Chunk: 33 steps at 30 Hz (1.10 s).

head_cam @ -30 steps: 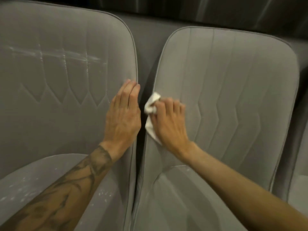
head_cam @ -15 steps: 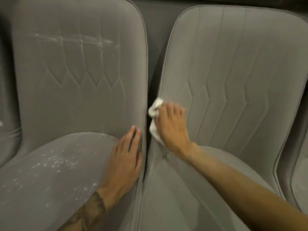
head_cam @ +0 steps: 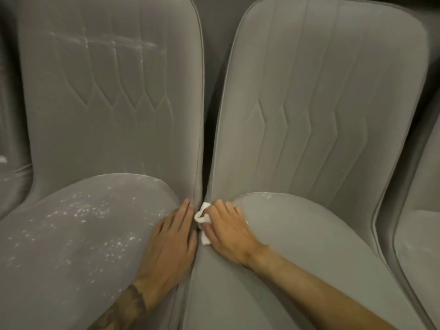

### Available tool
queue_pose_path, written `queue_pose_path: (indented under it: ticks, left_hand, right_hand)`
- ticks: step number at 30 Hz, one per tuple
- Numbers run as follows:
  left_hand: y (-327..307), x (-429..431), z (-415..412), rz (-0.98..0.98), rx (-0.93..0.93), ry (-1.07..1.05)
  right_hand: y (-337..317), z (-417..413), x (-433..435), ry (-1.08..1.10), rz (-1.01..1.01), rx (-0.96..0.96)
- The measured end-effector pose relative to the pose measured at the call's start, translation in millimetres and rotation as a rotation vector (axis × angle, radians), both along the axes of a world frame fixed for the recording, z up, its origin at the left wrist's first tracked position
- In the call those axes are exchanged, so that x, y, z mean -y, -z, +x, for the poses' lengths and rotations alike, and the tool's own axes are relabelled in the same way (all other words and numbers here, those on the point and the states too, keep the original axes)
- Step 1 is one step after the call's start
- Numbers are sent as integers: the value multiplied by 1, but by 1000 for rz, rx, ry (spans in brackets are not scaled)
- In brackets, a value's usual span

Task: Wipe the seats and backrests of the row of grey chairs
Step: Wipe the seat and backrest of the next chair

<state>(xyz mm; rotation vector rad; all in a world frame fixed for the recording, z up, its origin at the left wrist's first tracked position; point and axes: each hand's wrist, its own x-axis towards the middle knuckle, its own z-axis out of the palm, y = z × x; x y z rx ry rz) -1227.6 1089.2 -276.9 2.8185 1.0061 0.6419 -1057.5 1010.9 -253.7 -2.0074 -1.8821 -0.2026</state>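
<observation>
Two grey upholstered chairs stand side by side. The left chair has white streaks on its backrest and white specks over its seat. The right chair looks plain grey, with a few specks at the seat's back edge. My left hand lies flat with straight fingers on the left seat's right edge. My right hand presses a small white cloth against the right chair's left edge, where seat meets backrest. Most of the cloth is hidden under my fingers.
A narrow dark gap runs between the two chairs. Part of another grey chair shows at the right edge, and another at the left edge. A dark wall lies behind the backrests.
Both hands have slid down from the backrests' inner edges to the seat level. The cloth moved down along the right chair's left edge. My view has tilted downward.
</observation>
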Motion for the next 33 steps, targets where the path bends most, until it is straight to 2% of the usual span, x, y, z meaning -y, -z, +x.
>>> queue_pose_path:
  ticks: [3, 5, 6, 8, 10, 12, 15, 18, 21, 24, 27, 33]
  left_hand:
    - [-1, 1, -1, 5, -32, -9]
    - [-2, 1, -2, -5, -68, -19]
    - [-1, 2, -2, -9, -82, -23]
    - [-1, 3, -2, -21, -98, -38]
    - [-2, 4, -1, -45, -105, -50]
    - [-3, 5, -1, -62, -109, -59]
    - [-3, 5, -1, -89, -116, -64]
    - [-3, 5, -1, -83, -122, -55]
    - [-6, 7, -1, -79, -119, -46]
    - [-7, 7, 0, -63, -111, -43]
    - [-5, 8, 2, -49, -108, -43]
    - [-4, 7, 2, -5, -104, -42]
  right_hand:
    - [-5, 13, 29, -129, -80, -19]
    - [0, 42, 46, -49, -71, 2]
    - [2, 63, 54, 84, -91, 11]
    - [3, 106, 65, 491, -190, 51]
    - [-2, 138, 67, 841, -215, 13]
    - [-4, 150, 54, 973, -166, -117]
    - [2, 144, 19, 926, -219, -114]
    - [8, 124, -7, 691, -258, -7]
    - [0, 125, 1, 443, -244, -15]
    - [3, 142, 18, 575, -210, 49]
    - [8, 138, 11, 684, -200, -24]
    - [7, 41, -13, 330, -131, -203]
